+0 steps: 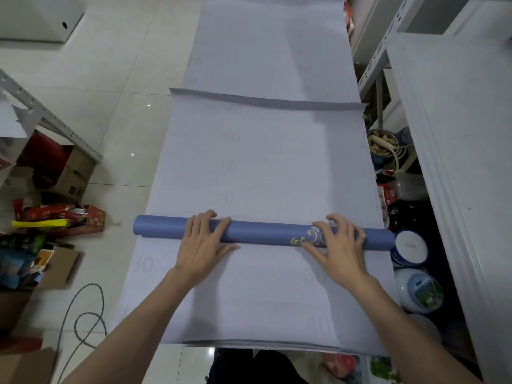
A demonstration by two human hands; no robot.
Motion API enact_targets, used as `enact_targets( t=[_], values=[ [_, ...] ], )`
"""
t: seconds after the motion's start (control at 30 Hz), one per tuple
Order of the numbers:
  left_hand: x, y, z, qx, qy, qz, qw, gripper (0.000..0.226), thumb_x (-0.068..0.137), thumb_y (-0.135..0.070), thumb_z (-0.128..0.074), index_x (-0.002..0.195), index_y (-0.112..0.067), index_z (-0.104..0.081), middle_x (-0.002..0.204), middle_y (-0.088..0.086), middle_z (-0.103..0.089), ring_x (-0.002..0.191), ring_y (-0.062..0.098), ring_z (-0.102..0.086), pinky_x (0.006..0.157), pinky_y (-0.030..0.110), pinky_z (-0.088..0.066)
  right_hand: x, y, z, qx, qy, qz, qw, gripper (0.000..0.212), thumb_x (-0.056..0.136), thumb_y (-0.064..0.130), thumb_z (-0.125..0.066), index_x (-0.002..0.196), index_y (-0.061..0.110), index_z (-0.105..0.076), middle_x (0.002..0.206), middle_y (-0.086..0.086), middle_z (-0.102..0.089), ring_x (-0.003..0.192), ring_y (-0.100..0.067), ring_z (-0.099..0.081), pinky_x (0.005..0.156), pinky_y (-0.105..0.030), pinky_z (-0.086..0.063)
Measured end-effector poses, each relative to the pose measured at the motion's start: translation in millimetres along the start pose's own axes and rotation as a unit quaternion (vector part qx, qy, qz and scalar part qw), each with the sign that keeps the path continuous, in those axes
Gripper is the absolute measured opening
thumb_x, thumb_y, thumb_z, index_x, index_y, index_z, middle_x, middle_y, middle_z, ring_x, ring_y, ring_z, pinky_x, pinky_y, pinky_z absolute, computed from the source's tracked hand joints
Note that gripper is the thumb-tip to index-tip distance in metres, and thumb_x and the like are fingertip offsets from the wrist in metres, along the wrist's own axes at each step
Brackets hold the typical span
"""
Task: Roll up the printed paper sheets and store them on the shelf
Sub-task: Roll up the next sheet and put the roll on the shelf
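Observation:
Long white paper sheets [266, 162] lie face down along the tiled floor, faint numbers showing through. Across them lies a blue rolled-up part of the paper [263, 232] with a yellow ornament near its right end. My left hand [203, 242] rests on the roll left of its middle, fingers curved over the top. My right hand [339, 243] presses on the roll's right part, fingers spread over the ornament. A second sheet [271, 51] extends further away under the first sheet's far edge.
A white metal shelf [374, 65] stands at the right with jars and a blue bucket [410, 249] beside the paper. Cardboard boxes and red packages [61, 217] clutter the left floor. A dark cable [88, 314] loops near my left arm.

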State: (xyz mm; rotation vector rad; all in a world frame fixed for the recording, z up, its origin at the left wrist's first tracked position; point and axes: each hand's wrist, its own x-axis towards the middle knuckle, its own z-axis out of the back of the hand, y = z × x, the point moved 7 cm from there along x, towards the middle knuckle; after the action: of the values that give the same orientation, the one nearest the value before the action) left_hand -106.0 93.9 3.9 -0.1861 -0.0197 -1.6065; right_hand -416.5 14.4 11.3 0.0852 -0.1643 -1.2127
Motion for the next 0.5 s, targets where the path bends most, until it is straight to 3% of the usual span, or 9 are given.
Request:
enact_targets(
  t=[0.1,0.2,0.33,0.4,0.5],
  values=[
    [6.9,-1.1,4.5,0.003,-0.009,-0.012,1.0,0.053,0.098,-0.055,-0.038,0.129,-0.017,-0.056,0.115,0.009,-0.057,0.097,0.031,-0.054,0.093,0.041,-0.037,2.7,1.6,-1.1,-0.021,-0.003,0.006,1.0,0.058,0.086,0.071,-0.042,0.121,0.03,-0.062,0.117,0.002,-0.056,0.112,-0.025,-0.05,0.096,-0.047,-0.029],
    [10.6,1.5,3.2,-0.007,0.006,-0.012,1.0,0.051,0.103,-0.054,-0.026,0.123,-0.018,-0.057,0.109,0.005,-0.064,0.095,0.029,-0.06,0.101,0.041,-0.032,5.8,1.4,2.0,0.009,-0.001,-0.025,1.0,0.049,0.092,0.064,-0.037,0.119,0.03,-0.06,0.114,0.007,-0.064,0.115,-0.023,-0.052,0.097,-0.047,-0.029],
    [3.3,3.9,-4.2,0.011,0.016,-0.015,1.0,0.062,0.095,-0.064,-0.043,0.132,-0.017,-0.057,0.131,0.018,-0.051,0.114,0.037,-0.049,0.108,0.05,-0.032,-6.5,4.1,-4.0,0.023,-0.017,-0.022,0.999,0.05,0.086,0.064,-0.049,0.121,0.03,-0.059,0.131,0.002,-0.053,0.123,-0.024,-0.048,0.099,-0.045,-0.026],
    [4.1,3.2,-0.9,0.024,0.012,-0.022,0.999,0.064,0.094,-0.066,-0.044,0.132,-0.016,-0.057,0.121,0.014,-0.053,0.103,0.035,-0.051,0.1,0.048,-0.036,-9.5,3.6,-6.1,0.015,-0.02,-0.024,0.999,0.059,0.08,0.069,-0.056,0.123,0.029,-0.06,0.126,-0.001,-0.049,0.119,-0.026,-0.047,0.1,-0.046,-0.026],
    [7.0,4.8,4.2,0.021,0.003,-0.02,1.0,0.059,0.097,-0.063,-0.033,0.126,-0.017,-0.057,0.104,0.005,-0.06,0.091,0.03,-0.056,0.096,0.042,-0.035,-6.7,4.7,-3.8,-0.003,-0.01,-0.026,1.0,0.058,0.084,0.072,-0.047,0.122,0.03,-0.061,0.115,0.004,-0.058,0.116,-0.024,-0.048,0.1,-0.048,-0.028]
  ],
)
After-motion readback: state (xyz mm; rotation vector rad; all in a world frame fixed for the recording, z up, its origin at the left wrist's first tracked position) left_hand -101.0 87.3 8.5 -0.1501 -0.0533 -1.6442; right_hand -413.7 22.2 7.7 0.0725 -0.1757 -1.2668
